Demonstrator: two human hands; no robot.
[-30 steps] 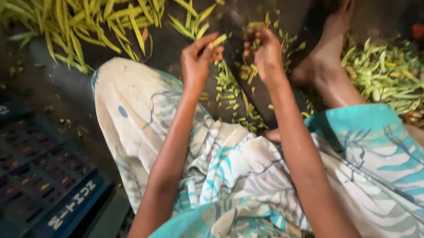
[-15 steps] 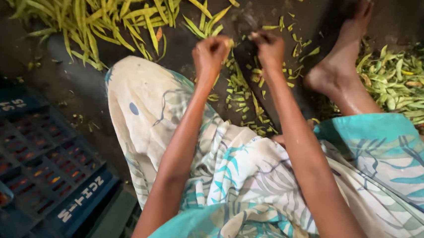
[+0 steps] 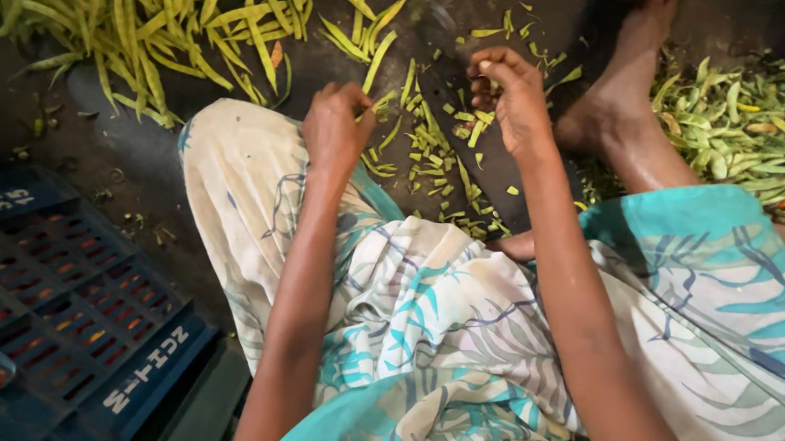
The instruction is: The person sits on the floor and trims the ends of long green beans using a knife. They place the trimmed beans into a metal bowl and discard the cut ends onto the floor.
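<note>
Market floor, heaped bean pods [image 3: 149, 10], blue crate [image 3: 55, 298]

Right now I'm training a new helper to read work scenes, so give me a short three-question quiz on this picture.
1. True or false: the right hand pinches a small green piece.
2. Where does the blue crate lie? A) beside the person's left knee B) beyond the bare foot C) on the lap
3. Fill in: the big heap of whole green pods lies on the ground beyond the ______ hand.

Key: 1 true; 2 A; 3 left. Chopped bits lie scattered on the ground between the hands.
</note>
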